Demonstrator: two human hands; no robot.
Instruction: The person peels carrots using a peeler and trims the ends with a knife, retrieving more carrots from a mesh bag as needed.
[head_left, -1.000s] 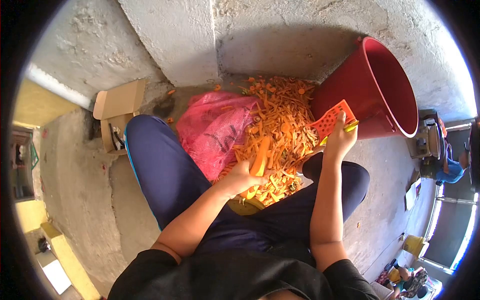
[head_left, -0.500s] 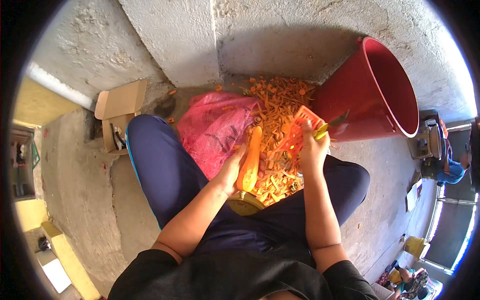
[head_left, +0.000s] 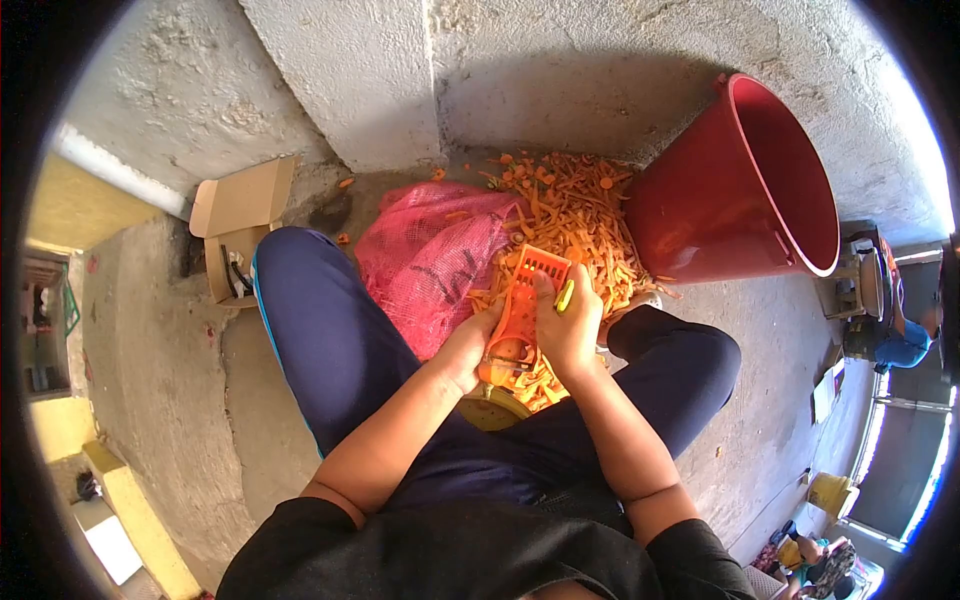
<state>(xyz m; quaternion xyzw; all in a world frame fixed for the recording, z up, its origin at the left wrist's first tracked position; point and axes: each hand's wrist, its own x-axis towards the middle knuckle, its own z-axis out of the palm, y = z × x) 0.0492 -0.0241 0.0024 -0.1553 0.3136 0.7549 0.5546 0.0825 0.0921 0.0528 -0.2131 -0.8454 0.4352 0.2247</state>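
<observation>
My left hand is wrapped round a thick peeled carrot, whose lower end shows. Over the carrot lies an orange plastic slotted grater, which my right hand grips from its right side. A yellow-green handle sticks out of the same right hand; what it belongs to is hidden. Much of the carrot is covered by the grater. Beneath both hands, at my lap, shows the rim of a yellow container with orange strips by it.
Orange peelings are heaped on the floor ahead, beside a pink mesh sack. A large red bucket stands tilted in view at right. An open cardboard box is left of my knee. Other people are far right.
My right hand has brought the grater left and down onto the carrot. My left hand has stayed about where it was, still around the carrot.
</observation>
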